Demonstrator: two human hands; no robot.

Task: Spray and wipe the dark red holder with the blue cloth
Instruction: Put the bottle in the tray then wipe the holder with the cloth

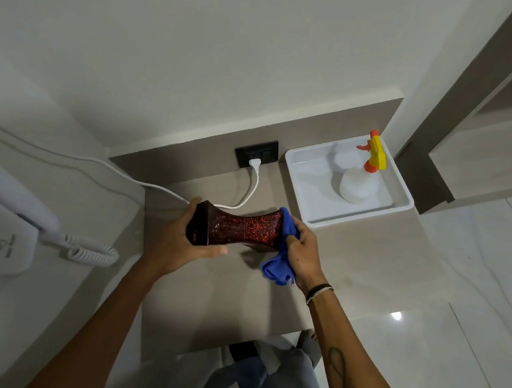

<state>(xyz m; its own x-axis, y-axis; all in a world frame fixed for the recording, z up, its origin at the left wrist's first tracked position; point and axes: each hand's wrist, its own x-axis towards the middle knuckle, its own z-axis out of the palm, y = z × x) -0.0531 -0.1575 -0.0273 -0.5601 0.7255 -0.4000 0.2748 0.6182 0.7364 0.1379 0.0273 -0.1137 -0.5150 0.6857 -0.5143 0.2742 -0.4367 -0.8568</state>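
i've got the dark red holder (pixel 236 229) lifted off the counter (pixel 350 261) and lying sideways between my hands. my left hand (pixel 181 243) is wrapped around its wider end, thumb underneath and fingers curled over the far side, gripping it firmly. my right hand (pixel 300 251) is closed on the blue cloth (pixel 277 268), bunched against the other end of the holder, with the loose tail of the cloth hanging below my palm.

the spray bottle (pixel 360 183) stands upright in the white tray (pixel 405 201) by the wall, well apart from both hands, so i judge i'm in the wiping part now.

what worries me: the holder looks glossy, and if it's wet from spray it could slip in my left hand when i push the cloth along it, since that one grip carries the weight. pressing too hard at the end could twist it out of my fingers and drop it onto the counter. the hanging tail of cloth could also drag or snag. the white cable (pixel 250 193) running from the wall socket (pixel 256 153) lies just behind the holder, and a wide stroke might catch it
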